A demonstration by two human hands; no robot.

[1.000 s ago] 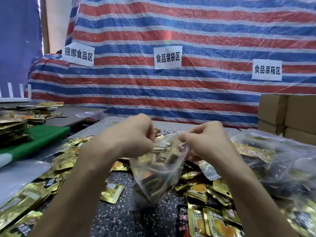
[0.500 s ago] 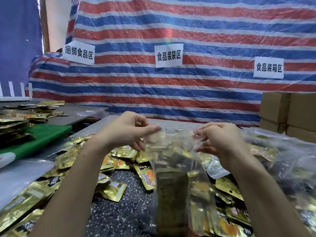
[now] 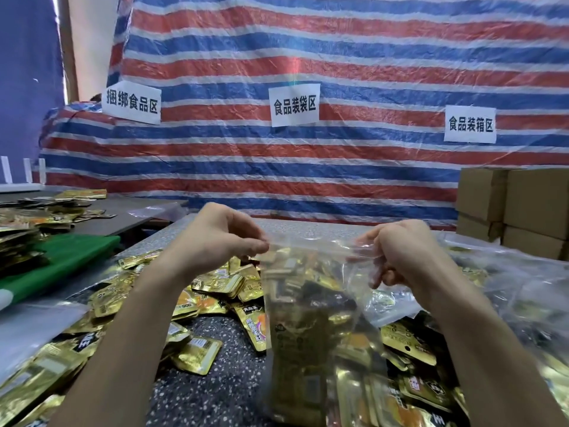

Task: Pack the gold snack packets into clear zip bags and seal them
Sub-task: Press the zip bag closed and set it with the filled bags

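Nearest us, loose gold foil snack packets (image 3: 197, 355) are lying scattered over the speckled grey tabletop (image 3: 215, 392), leaving a bare patch just left of the bag for setting it down. Above that, a clear plastic zip bag (image 3: 308, 318) stuffed with gold packets is hanging between our hands. Our left hand (image 3: 215, 238) is pinching its top left corner and our right hand (image 3: 400, 251) is gripping the top right with curled fingers. We are judging the film soft and slippery and the load shifting, so the zip strip is the place to hold. Heaped filled clear bags (image 3: 508, 288) are crowding the right. Farther off, brown cardboard boxes (image 3: 523, 204) and a striped tarpaulin (image 3: 308, 164) are closing the far side.
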